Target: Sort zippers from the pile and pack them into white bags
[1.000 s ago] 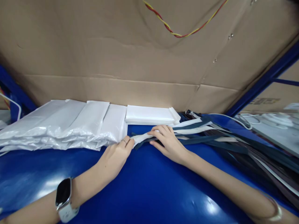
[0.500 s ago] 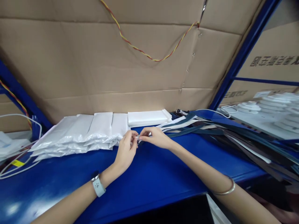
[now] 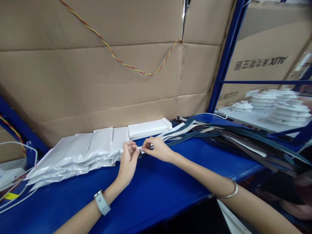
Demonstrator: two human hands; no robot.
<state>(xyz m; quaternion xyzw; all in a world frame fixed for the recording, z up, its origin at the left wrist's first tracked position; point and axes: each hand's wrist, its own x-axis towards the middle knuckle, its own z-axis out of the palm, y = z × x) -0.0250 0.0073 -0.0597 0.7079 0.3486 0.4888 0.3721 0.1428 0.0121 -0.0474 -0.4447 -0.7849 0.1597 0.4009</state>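
Strip end (image 3: 141, 149) pinched between left hand (image 3: 128, 161) and right hand (image 3: 157, 149)
Fingers of both closed on it, at the far edge of the blue worktop (image 3: 170, 175); more strips (image 3: 219, 136) fan out right, white packets (image 3: 80, 152) lie left.

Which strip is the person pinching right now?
The white strip, held between the left hand and right hand; the other strips lie loose further right, out of both hands.

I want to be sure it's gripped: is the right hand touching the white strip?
Touching: the head view shows the right hand with its fingertips pinched on the end of the white strip.
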